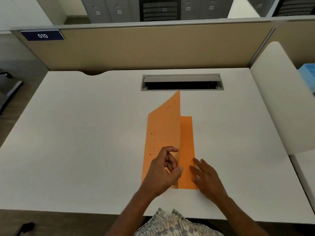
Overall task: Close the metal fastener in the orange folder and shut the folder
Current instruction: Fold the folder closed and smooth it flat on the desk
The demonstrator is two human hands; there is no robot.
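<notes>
Orange folder on white table, cover half raised. Left hand fingers pinch cover's near edge. Right hand fingers spread flat on right leaf.

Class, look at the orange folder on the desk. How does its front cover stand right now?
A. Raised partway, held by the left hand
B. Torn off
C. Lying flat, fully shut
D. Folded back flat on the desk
A: the folder's cover stands lifted, gripped near its bottom edge by the left hand.
</notes>
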